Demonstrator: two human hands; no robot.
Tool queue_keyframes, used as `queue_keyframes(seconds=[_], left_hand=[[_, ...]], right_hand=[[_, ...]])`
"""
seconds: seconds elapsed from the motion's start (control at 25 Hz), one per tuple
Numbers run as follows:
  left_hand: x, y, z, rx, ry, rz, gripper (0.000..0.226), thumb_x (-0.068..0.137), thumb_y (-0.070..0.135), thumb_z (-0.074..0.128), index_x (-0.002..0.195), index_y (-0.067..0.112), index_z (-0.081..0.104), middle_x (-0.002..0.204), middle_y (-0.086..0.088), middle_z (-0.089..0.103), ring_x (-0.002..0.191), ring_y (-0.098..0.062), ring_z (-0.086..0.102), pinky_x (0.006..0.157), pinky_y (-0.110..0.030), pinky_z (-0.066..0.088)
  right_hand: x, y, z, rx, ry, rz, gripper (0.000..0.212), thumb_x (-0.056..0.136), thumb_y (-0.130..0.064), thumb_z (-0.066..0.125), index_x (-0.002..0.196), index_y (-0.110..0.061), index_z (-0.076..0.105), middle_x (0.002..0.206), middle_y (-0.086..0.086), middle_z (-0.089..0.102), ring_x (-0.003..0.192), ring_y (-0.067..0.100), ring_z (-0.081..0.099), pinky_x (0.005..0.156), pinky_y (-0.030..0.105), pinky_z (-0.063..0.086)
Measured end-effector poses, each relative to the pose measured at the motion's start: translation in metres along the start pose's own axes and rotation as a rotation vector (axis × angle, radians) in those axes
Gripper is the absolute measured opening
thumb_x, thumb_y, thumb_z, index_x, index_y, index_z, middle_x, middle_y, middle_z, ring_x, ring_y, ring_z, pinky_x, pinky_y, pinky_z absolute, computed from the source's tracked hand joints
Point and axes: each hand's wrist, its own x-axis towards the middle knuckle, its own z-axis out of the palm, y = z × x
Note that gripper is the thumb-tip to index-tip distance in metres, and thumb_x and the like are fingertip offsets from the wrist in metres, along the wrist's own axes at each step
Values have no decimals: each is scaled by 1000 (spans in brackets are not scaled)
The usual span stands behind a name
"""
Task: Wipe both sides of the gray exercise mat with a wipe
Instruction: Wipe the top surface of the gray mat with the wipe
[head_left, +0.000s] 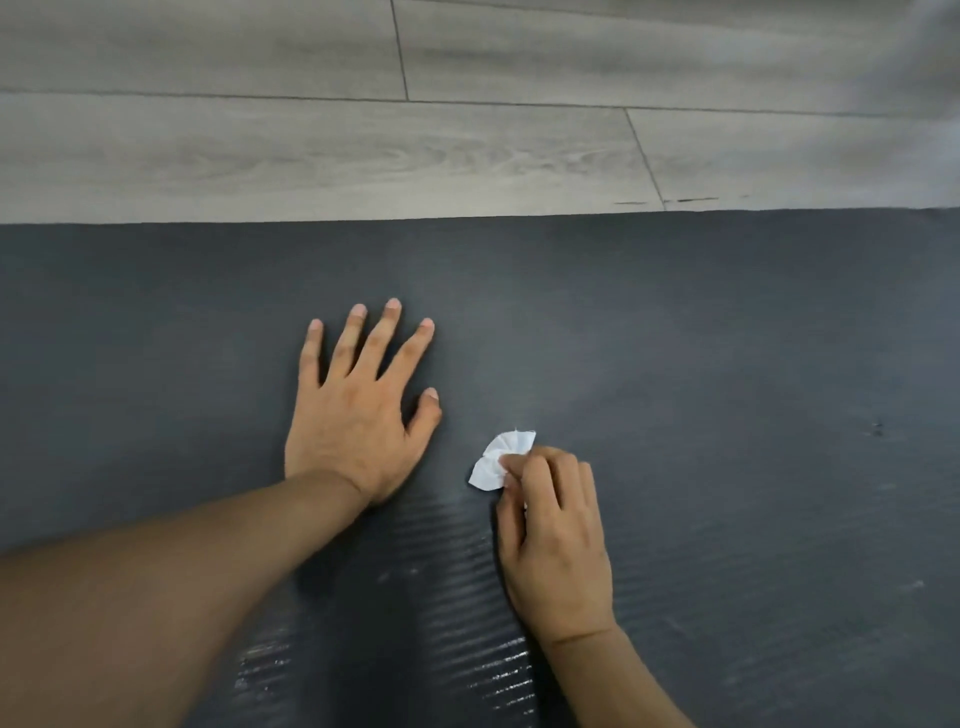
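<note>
1. The gray mat (727, 338) lies flat on the pale wood-look floor (311, 156). It fills the lower part of the view, and its far edge runs straight across.
2. The left grip (353, 410), a bare hand, is spread wide with straight fingers. It presses palm down on the mat and holds nothing.
3. The right grip (556, 540) is curled narrow and pinches a small crumpled white wipe (501, 460) at the fingertips. The wipe is on the mat, near the left thumb but apart from it.
4. The left forearm (156, 597) crosses the near-left mat and hides that part.
5. Shiny ribbed streaks (498, 670) show on the mat between the forearms.
6. A small dark mark (878, 428) sits on the mat, well to the right.
</note>
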Motion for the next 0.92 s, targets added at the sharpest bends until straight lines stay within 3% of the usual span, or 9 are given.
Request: queue_keyframes(seconds=[0.28, 0.36, 0.52, 0.68, 0.72, 0.84, 0.92], left_hand=[[8, 1, -2, 56, -35, 20, 66, 98, 52, 23, 161, 32, 24, 168, -1, 22, 155, -30, 19, 123, -59, 13], [9, 1, -3, 58, -47, 22, 66, 99, 53, 23, 161, 32, 23, 169, -1, 21, 156, -29, 18, 123, -59, 13], [10, 3, -1, 64, -35, 16, 65, 100, 53, 23, 161, 33, 21, 169, 0, 20, 156, -29, 17, 123, -59, 13], [10, 3, 0, 75, -2, 17, 64, 100, 51, 25, 161, 32, 25, 168, 0, 23, 155, -29, 20, 123, -58, 15], [11, 3, 0, 74, 1, 18, 64, 99, 51, 26, 160, 32, 26, 168, 0, 24, 155, -29, 21, 123, -58, 16], [12, 3, 1, 73, 4, 17, 63, 100, 50, 28, 160, 32, 27, 168, 0, 23, 155, -28, 20, 122, -59, 17], [13, 3, 2, 76, 2, 22, 63, 100, 50, 27, 160, 32, 27, 168, 0, 22, 156, -28, 19, 122, -59, 17]], right_hand=[[10, 0, -7, 110, -26, 34, 16, 91, -6, 61, 104, -14, 66, 102, -2, 58, 89, 14, 50, 81, 29, 46], [47, 8, -18, 136, 21, 16, 15, 92, -6, 61, 104, -13, 67, 99, -2, 60, 89, 17, 52, 83, 25, 43], [182, 55, -18, 8, 275, 24, 20, 94, -10, 55, 107, -15, 69, 102, 0, 64, 95, 21, 52, 85, 15, 34], [236, 81, 19, -52, 226, 223, 33, 90, -1, 46, 112, -9, 69, 112, 8, 65, 101, 29, 52, 87, 25, 41], [233, 67, 36, -32, 180, 132, 34, 87, 3, 46, 110, -8, 70, 111, 9, 66, 98, 31, 54, 85, 28, 42], [223, 5, 71, 105, -63, -374, 36, 79, 2, 52, 107, -9, 72, 107, 7, 69, 95, 31, 57, 84, 35, 48], [227, 5, 69, 84, -145, -493, 37, 79, 0, 53, 110, -11, 71, 108, 4, 68, 97, 30, 57, 83, 40, 51]])
